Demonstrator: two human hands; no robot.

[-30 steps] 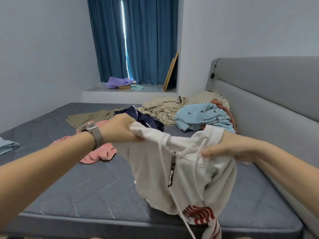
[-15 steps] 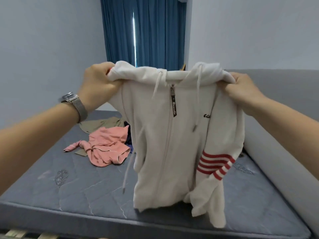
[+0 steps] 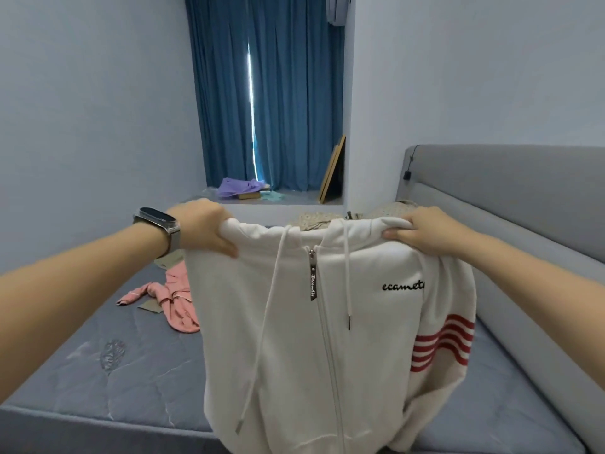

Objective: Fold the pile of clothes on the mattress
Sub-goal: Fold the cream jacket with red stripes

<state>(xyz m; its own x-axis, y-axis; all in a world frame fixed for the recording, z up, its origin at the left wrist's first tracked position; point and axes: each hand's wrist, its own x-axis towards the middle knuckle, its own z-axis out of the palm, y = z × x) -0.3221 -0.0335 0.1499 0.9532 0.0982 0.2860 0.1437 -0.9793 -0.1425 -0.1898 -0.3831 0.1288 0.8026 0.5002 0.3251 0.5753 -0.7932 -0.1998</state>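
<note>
Now both hands, left hand (image 3: 204,229) and right hand (image 3: 425,231), grip the hoodie (image 3: 327,339) shoulders, fingers curled; hem seemingly touches the near mattress (image 3: 131,371) edge.

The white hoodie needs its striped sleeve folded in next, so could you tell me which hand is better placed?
Probably the right hand: it grips the white hoodie at the shoulder directly above the striped sleeve. The left hand holds the opposite shoulder.
</note>
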